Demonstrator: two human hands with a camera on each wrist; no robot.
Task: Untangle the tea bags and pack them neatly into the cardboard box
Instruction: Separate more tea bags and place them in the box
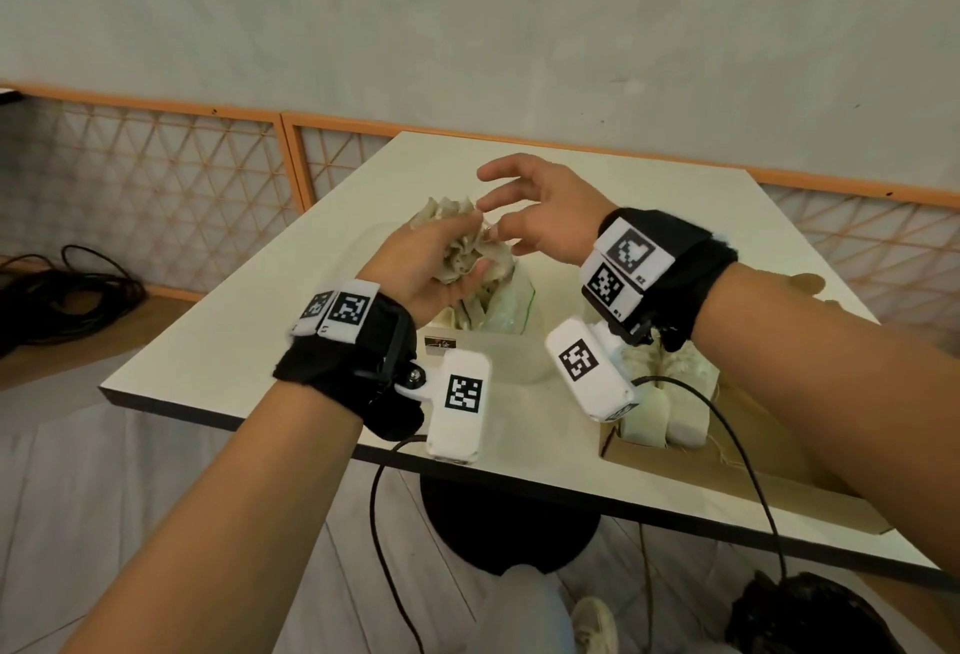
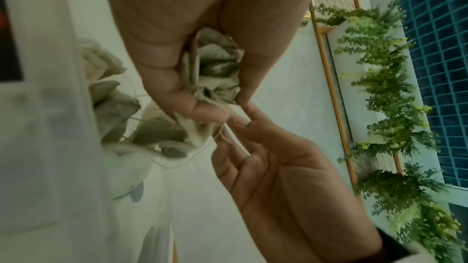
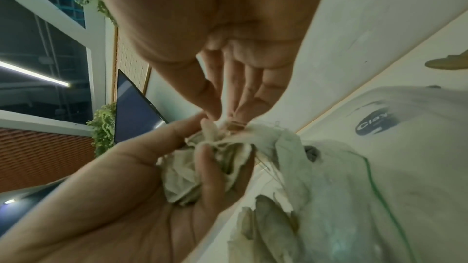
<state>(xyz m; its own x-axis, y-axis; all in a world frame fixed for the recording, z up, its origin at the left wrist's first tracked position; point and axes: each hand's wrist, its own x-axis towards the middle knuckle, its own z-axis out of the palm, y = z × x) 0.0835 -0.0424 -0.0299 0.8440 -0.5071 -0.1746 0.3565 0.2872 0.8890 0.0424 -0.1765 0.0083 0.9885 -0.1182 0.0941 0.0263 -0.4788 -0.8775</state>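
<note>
My left hand (image 1: 460, 258) is held palm-up above the table and grips a tangled clump of beige tea bags (image 1: 467, 253); its fingers curl round the clump (image 2: 215, 67). My right hand (image 1: 493, 224) is just right of it. Thumb and forefinger pinch a thin string (image 2: 231, 137) coming off the clump (image 3: 192, 171), and the other fingers are spread. More tea bags (image 1: 447, 211) lie behind the hands. The cardboard box (image 1: 639, 450) stands at the near right table edge with tea bags (image 1: 670, 393) upright inside, partly hidden by my right wrist.
A clear plastic bag (image 1: 504, 310) holding more tea bags lies on the table under the hands. The white table's (image 1: 322, 258) front edge runs close to my forearms. Black cables (image 1: 67, 289) lie coiled on the floor at the left.
</note>
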